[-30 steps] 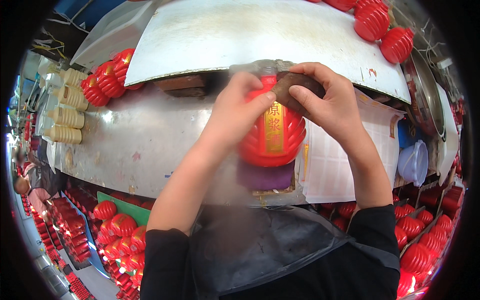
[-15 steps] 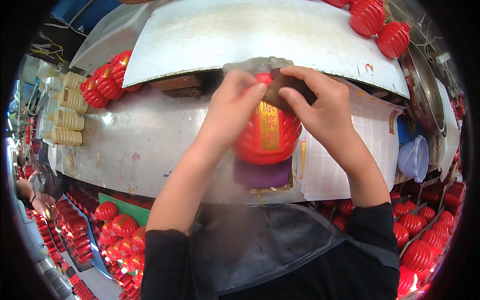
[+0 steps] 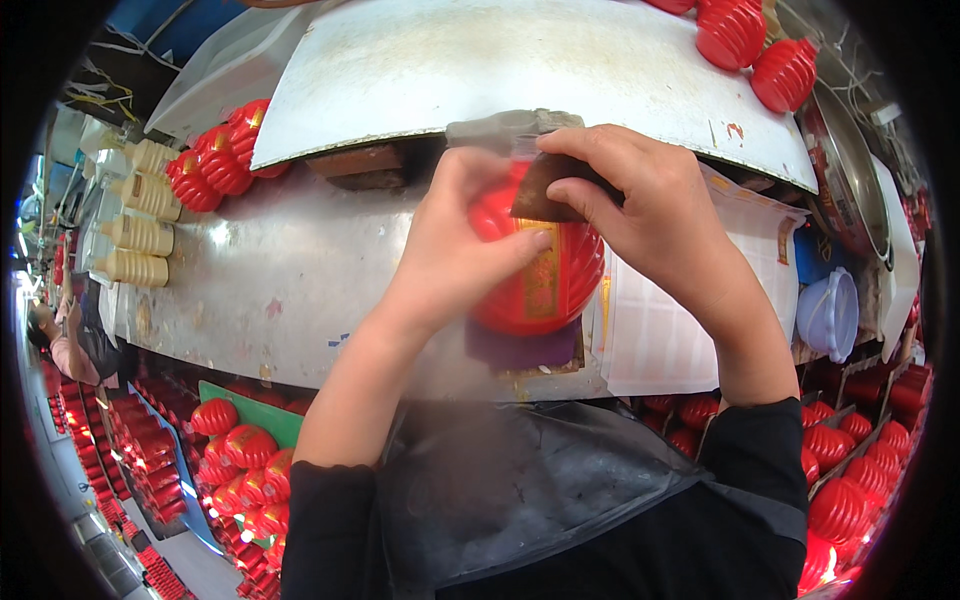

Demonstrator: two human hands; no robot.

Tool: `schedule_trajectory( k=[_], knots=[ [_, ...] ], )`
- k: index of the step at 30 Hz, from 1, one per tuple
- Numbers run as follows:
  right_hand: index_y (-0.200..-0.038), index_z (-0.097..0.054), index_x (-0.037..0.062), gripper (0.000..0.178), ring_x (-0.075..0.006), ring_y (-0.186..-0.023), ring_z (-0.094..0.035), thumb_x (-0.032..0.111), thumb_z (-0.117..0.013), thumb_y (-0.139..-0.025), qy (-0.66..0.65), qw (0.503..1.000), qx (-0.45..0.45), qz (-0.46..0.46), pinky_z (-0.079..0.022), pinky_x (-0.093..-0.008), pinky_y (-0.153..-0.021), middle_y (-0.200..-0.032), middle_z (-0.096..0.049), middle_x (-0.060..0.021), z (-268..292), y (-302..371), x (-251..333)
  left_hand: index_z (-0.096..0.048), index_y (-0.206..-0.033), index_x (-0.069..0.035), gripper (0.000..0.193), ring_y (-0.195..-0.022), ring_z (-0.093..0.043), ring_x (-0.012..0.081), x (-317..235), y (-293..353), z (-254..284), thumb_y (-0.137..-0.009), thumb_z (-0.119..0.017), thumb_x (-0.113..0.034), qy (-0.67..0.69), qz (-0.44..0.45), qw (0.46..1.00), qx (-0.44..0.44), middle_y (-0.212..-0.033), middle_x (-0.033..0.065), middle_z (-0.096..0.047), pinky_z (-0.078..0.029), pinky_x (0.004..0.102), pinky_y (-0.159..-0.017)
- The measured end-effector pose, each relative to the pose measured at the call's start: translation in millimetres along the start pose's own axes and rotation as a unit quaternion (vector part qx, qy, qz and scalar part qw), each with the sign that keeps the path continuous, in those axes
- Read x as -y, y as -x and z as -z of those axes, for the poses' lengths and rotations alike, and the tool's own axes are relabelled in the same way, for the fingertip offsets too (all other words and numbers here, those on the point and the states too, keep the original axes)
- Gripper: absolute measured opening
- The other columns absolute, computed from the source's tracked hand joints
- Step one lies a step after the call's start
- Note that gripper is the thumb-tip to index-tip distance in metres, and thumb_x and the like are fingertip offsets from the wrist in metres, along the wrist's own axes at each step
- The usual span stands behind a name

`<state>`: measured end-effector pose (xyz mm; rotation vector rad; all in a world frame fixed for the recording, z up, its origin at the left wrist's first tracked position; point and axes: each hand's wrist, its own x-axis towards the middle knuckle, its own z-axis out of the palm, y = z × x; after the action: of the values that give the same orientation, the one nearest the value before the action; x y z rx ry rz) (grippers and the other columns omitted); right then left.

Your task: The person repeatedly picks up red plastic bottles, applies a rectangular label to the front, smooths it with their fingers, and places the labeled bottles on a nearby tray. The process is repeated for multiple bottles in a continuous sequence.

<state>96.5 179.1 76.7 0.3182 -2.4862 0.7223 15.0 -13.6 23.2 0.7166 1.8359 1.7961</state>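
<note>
A red, ribbed, round bottle [image 3: 585, 268] lies on the work table with its clear neck away from me, over a purple cloth [image 3: 520, 348]. Down its front runs a red and gold label [image 3: 541, 280]. My left hand [image 3: 445, 232] wraps around the bottle's left side, its thumb pressing on the label. My right hand [image 3: 650, 195] pinches a flat dark brown scraper-like piece [image 3: 543, 190] between thumb and fingers. That piece rests against the upper part of the label, just below the neck.
A white board [image 3: 430, 70] is raised on bricks [image 3: 355, 162] at the back. Red bottles [image 3: 222, 160] stand at the left beside cream bottles [image 3: 138, 234], others at the back right. White sheets [image 3: 660, 330] and a pale blue bucket [image 3: 828, 315] are on the right. A person [image 3: 75, 345] is far left.
My left thumb has moved from near the neck down onto the label. The brown piece in my right hand has shifted left, across the label's top.
</note>
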Motion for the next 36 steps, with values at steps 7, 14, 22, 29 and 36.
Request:
schedule_trajectory(
  k=[7, 14, 22, 29, 36],
  knots=[
    [-0.120, -0.070, 0.0045, 0.036, -0.0320, -0.088, -0.074, 0.004, -0.078, -0.085, 0.044, 0.999, 0.008, 0.019, -0.060, -0.0370, -0.076, -0.104, -0.075, -0.0147, 4.8, 9.4, 5.5, -0.049, -0.116, -0.006, 0.051, -0.110, -0.058, 0.0126, -14.7, 2.0, -6.4, -0.078, -0.083, -0.007, -0.045, 0.012, 0.999, 0.007, -0.115, 0.0050, -0.060, -0.050, 0.0301, -0.099],
    [-0.115, -0.071, 0.0033, 0.035, -0.0304, -0.087, -0.075, 0.001, -0.081, -0.081, 0.059, 0.995, -0.042, 0.069, -0.060, -0.0364, -0.075, -0.102, -0.076, -0.0142, 4.7, 15.6, 2.9, -0.051, -0.107, -0.007, 0.030, -0.099, -0.055, 0.0079, -12.5, 1.3, -10.8, -0.090, -0.076, -0.006, -0.044, -0.005, 0.999, -0.003, -0.107, 0.0007, -0.058, -0.048, 0.0253, -0.090],
    [-0.091, -0.074, 0.0067, 0.023, -0.0262, -0.095, -0.076, 0.001, -0.080, -0.070, 0.023, 0.983, -0.065, 0.171, -0.062, -0.0371, -0.077, -0.101, -0.076, -0.0102, -16.5, 53.5, 7.9, -0.055, -0.110, -0.004, 0.013, -0.093, -0.052, 0.0057, 5.5, -15.0, -5.4, -0.108, -0.061, -0.016, -0.071, -0.005, 0.996, -0.058, -0.101, -0.0012, -0.058, -0.047, 0.0230, -0.085],
    [-0.092, -0.076, 0.0078, 0.010, -0.0275, -0.095, -0.077, 0.006, -0.078, -0.083, -0.057, 0.994, -0.033, 0.088, -0.063, -0.0363, -0.080, -0.103, -0.077, -0.0114, -16.2, 77.4, 26.0, -0.059, -0.118, -0.002, 0.026, -0.101, -0.056, 0.0156, 10.6, -19.9, -0.9, -0.107, -0.059, -0.026, -0.122, 0.032, 0.991, -0.049, -0.109, 0.0058, -0.062, -0.049, 0.0312, -0.092],
    [-0.096, -0.073, 0.0042, 0.022, -0.0250, -0.092, -0.075, 0.006, -0.075, -0.074, -0.005, 0.977, 0.025, 0.211, -0.062, -0.0376, -0.081, -0.102, -0.076, -0.0107, -22.1, 90.3, 37.8, -0.055, -0.139, 0.000, 0.046, -0.132, -0.054, 0.0381, 35.6, 19.8, -2.6, -0.103, -0.058, -0.029, -0.246, -0.166, 0.948, -0.118, -0.140, 0.0225, -0.057, -0.043, 0.0455, -0.111]
  ],
)
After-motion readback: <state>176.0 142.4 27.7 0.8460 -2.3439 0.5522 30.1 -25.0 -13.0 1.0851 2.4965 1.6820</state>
